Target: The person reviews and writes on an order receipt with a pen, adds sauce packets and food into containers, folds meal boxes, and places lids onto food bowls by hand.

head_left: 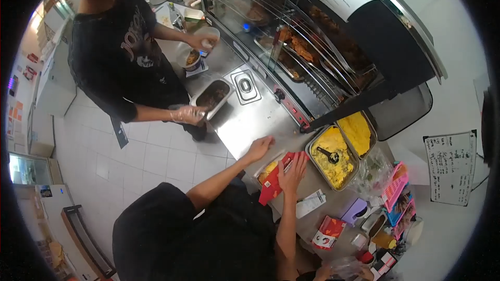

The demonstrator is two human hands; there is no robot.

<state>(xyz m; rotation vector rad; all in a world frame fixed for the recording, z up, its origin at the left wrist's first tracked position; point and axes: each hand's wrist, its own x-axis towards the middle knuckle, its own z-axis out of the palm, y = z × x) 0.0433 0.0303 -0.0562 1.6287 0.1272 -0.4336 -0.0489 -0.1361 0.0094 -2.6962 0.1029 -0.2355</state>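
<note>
A red cardboard box (270, 186) lies on the steel counter, with yellow food showing at its left side. My right hand (293, 174) holds its red flap, fingers over the top. Beside the box's upper left end, my left hand (259, 149) is over the counter, its fingers open and nothing in them. Right of the box sits a metal tray of yellow food (338, 169) with a black scoop (329, 156) in it. A second tray of yellow food (356, 132) adjoins it. A white slip of paper (311, 203) lies below the box.
Across the counter (234, 125), a co-worker in black holds a metal container (196, 99) of dark food. A heated glass cabinet (297, 47) stands at the back. Another person's gloved hands (346, 269) are at the bottom right, near a red box (329, 232) and pink baskets (394, 190).
</note>
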